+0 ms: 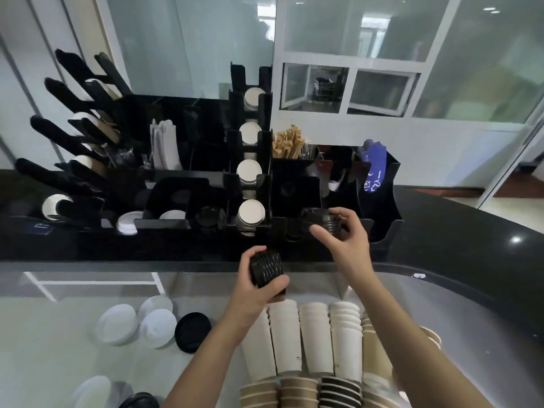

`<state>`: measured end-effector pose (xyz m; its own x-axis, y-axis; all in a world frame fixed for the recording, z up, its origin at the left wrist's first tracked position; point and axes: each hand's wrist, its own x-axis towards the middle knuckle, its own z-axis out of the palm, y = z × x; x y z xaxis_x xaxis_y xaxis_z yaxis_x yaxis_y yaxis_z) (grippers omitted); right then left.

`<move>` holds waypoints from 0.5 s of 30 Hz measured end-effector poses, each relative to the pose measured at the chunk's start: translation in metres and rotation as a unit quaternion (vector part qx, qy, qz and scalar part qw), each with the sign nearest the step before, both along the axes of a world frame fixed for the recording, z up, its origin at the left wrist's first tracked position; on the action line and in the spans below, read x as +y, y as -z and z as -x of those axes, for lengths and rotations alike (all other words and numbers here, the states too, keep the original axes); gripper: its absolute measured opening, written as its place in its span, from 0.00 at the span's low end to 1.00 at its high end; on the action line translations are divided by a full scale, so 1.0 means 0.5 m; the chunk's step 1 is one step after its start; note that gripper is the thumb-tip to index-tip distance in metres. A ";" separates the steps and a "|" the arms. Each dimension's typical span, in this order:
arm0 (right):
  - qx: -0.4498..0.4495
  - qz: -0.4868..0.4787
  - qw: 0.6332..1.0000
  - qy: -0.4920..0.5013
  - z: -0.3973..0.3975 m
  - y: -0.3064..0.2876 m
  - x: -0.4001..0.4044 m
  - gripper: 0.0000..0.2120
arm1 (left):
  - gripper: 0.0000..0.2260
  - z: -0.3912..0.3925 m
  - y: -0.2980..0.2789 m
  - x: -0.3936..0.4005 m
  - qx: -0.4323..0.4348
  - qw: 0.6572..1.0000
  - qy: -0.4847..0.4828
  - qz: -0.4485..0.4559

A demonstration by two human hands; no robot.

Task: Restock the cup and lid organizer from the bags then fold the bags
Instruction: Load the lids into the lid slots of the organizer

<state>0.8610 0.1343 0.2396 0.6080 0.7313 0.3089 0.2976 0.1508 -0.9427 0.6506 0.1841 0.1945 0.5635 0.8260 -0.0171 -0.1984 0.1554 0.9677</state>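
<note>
Left hand (259, 285) grips a stack of black lids (267, 270) above the counter edge. Right hand (346, 237) curls round more black lids (322, 220) at the organizer (273, 231), low right slot. White cups (300, 337) lie below, just beside my wrists. I see white writing on a blue packet (374, 169); can't read it.

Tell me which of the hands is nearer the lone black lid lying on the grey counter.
Left. The left hand, gripping a stack of black lids, is just up and right of the lone black lid. The right hand is farther off, up at the organizer.
</note>
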 end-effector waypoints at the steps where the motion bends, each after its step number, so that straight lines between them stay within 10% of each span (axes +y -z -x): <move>1: -0.025 0.008 1.000 0.008 -0.014 -0.007 0.022 0.24 | 0.28 -0.008 -0.004 0.000 -0.005 1.000 -0.008 0.009; 15: -0.523 0.203 0.827 -0.028 -0.136 0.013 0.211 0.33 | 0.28 -0.063 0.010 -0.011 -0.003 0.999 -0.026 0.040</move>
